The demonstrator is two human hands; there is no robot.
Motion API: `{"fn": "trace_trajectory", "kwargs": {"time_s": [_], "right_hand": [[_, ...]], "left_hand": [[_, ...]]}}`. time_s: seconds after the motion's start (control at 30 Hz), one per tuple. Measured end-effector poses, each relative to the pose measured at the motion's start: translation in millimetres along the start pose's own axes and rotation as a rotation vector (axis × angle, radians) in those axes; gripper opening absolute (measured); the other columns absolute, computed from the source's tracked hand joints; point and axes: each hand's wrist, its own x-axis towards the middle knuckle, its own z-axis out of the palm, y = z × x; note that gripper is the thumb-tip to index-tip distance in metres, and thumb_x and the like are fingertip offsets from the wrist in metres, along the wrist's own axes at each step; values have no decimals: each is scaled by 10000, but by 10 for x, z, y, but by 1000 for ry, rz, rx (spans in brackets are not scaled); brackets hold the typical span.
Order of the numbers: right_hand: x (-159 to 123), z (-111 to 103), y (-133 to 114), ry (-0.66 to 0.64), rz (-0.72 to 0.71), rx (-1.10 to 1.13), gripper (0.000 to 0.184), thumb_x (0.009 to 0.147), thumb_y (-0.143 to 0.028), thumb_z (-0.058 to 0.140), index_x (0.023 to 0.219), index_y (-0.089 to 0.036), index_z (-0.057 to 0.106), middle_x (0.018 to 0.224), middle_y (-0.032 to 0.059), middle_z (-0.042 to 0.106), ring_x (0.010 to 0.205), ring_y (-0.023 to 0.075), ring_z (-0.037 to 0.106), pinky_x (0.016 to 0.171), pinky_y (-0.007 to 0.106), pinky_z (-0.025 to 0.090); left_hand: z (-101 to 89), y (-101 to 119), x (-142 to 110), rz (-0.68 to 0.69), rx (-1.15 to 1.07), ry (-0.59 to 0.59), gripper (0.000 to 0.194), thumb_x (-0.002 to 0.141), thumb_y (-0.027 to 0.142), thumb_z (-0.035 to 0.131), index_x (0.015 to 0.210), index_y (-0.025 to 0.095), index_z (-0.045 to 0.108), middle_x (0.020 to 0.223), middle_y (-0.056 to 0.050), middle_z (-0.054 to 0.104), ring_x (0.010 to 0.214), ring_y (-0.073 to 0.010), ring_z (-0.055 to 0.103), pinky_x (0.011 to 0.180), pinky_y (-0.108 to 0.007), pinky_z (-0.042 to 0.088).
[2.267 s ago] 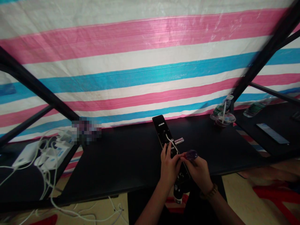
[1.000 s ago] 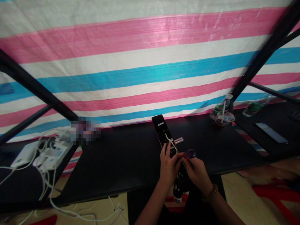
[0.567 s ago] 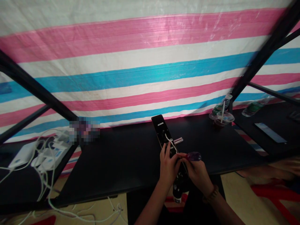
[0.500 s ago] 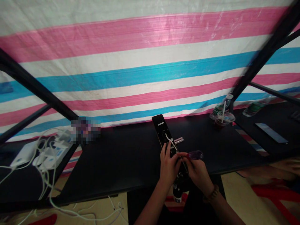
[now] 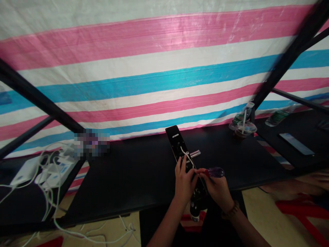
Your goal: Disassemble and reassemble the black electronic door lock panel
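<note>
A long black panel (image 5: 175,139), which looks like a door lock body, lies over the table's front edge with its near end sticking out. A white cable (image 5: 189,158) runs along its face. My right hand (image 5: 218,190) grips a screwdriver (image 5: 215,172) with a see-through purple and red handle, held nearly level above the panel. My left hand (image 5: 183,183) rests on the panel, two fingers stretched along it. Its thumb and forefinger are pinched by the screwdriver's front end; what lies between them is hidden. A small clear packet (image 5: 195,153) touches the panel's right side.
The black table (image 5: 123,175) backs onto a striped tarp (image 5: 154,82). A plastic cup with a straw (image 5: 245,129) and a bottle stand at the back right. White chargers and cables (image 5: 55,173) crowd the left. Another person's arm (image 5: 295,187) is at the right, near a red stool (image 5: 300,209).
The screwdriver handle has tilted nearer level and shifted slightly right, showing more of its red part. My right fingers have moved a little on it. My left hand keeps about the same place.
</note>
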Motion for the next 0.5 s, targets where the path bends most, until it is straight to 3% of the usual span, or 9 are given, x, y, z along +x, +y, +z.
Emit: {"fn": "trace_trajectory", "kwargs": {"time_s": [0.27,0.5], "right_hand": [[12,-42,20,-32,29,4,238,964,-273,505,971,-220,737,964,63,785,861,206,758,810,296,599],[33,-79,-2,-16,55,16,252,963,-291,506,927,-225,747,911,53,791,813,203,761,760,280,600]], "left_hand": [[-1,10,2,0,22,12,68,872,238,650,907,228,708,1608,-72,298,1485,-349,229,1112,-588,383],[22,-6,6,19,27,5,89,835,214,685,922,220,702,1614,-86,272,1481,-369,223,1103,-629,364]]}}
